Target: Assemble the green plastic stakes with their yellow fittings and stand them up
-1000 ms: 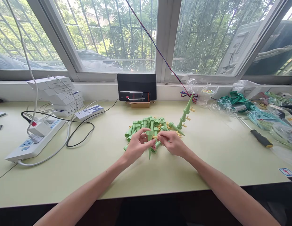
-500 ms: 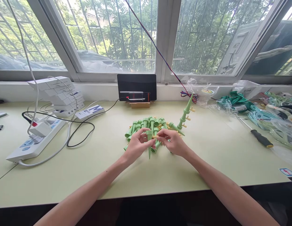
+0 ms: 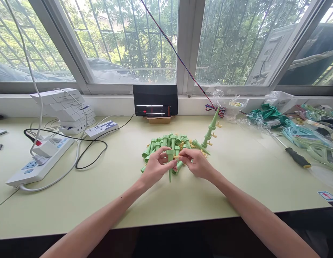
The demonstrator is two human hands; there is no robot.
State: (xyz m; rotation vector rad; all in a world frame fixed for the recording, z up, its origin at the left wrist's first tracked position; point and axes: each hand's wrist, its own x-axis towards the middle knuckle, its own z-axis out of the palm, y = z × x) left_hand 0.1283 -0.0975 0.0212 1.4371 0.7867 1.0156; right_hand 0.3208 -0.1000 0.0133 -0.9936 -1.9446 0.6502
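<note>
My left hand point(image 3: 157, 166) is closed around a green plastic plant watering spike point(image 3: 170, 154), its point hanging downward. At the spike's right side, my right hand point(image 3: 196, 163) pinches a small yellow valve point(image 3: 176, 157), which meets the spike just under its ribbed cap. Behind both hands lies a heap of similar green spikes point(image 3: 165, 140), partly hidden by my fingers, with yellow valves among them. To the right of the heap a stack of nested spikes point(image 3: 210, 131) stands point up, several yellow valves sticking out on its right.
On the left are a power strip point(image 3: 39, 166) with cables and a pile of white boxes point(image 3: 66, 109). A tablet point(image 3: 155, 96) and a phone point(image 3: 158, 110) stand at the back. A screwdriver point(image 3: 298, 157) and plastic-wrapped items point(image 3: 303, 134) lie on the right.
Both hands keep the same hold on the spike and valve. My right fingers shift slightly around the valve. The camera view drifts a little.
</note>
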